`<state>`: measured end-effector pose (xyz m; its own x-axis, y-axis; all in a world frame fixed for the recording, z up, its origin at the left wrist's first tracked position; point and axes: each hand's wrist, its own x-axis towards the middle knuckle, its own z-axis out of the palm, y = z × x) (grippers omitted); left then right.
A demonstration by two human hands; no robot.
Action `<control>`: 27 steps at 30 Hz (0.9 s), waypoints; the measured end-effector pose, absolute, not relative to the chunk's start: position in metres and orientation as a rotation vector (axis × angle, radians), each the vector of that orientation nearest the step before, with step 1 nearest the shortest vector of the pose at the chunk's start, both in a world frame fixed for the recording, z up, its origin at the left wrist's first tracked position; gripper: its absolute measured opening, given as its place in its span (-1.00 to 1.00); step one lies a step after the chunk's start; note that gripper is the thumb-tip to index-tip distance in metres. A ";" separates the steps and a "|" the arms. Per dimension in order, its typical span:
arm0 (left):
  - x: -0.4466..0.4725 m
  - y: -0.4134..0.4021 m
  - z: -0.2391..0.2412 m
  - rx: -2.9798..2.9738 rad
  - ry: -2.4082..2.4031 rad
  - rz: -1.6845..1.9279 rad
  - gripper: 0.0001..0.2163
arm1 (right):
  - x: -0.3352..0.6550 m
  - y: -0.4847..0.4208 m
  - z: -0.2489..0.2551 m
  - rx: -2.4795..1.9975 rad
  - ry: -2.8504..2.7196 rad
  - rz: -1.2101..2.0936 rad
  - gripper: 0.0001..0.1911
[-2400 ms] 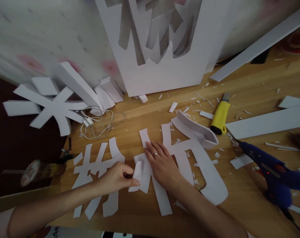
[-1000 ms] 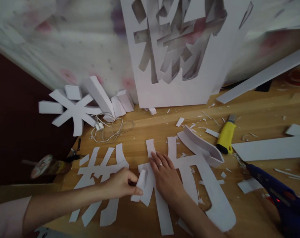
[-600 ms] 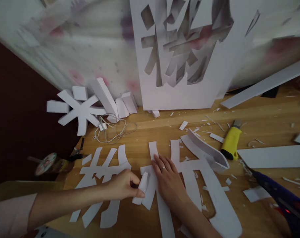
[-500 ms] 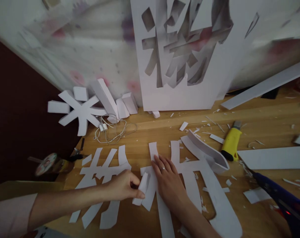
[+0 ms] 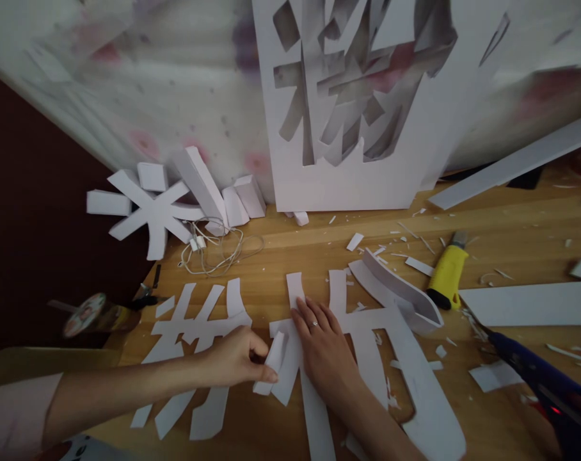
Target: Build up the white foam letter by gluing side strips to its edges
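My left hand [image 5: 250, 356] pinches a small white foam-board strip [image 5: 273, 360] between thumb and fingers. The strip stands on edge along a stroke of a flat white cut-out character [image 5: 315, 416]. My right hand [image 5: 325, 349], with a ring on one finger, lies flat on that character with its fingers stretched out. Part of the character is hidden under the right hand and forearm. A second flat white cut-out [image 5: 208, 328] lies to the left, partly beneath my left forearm. Just right of my right hand, a curved white strip [image 5: 396, 291] stands on the cut-out's upper right part.
A yellow utility knife [image 5: 448, 272] and a dark blue glue gun [image 5: 535, 378] with a red light lie on the right. White scraps litter the wooden table [image 5: 310, 246]. Behind are a white cable [image 5: 223, 253], raised white letter pieces [image 5: 159, 214] and a board with cut-out openings [image 5: 338, 186].
The view has shifted slightly. Both hands keep nearly the same places on the white pieces, and the left still holds the strip.
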<state>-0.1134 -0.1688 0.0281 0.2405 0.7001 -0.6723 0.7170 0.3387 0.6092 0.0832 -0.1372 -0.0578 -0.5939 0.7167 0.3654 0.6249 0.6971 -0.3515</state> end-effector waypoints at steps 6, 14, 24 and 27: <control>-0.113 -0.168 0.028 1.356 1.458 -0.023 -0.54 | 0.082 -0.136 -0.058 -1.050 -2.423 0.257 -0.56; -0.112 -0.168 0.030 1.324 1.466 -0.037 -0.60 | 0.083 -0.137 -0.058 -1.068 -2.454 0.286 -0.54; -0.110 -0.168 0.031 1.320 1.480 -0.054 -0.62 | 0.083 -0.137 -0.056 -1.052 -2.420 0.278 -0.57; -0.109 -0.168 0.031 1.325 1.467 -0.050 -0.64 | 0.083 -0.138 -0.056 -1.057 -2.432 0.282 -0.57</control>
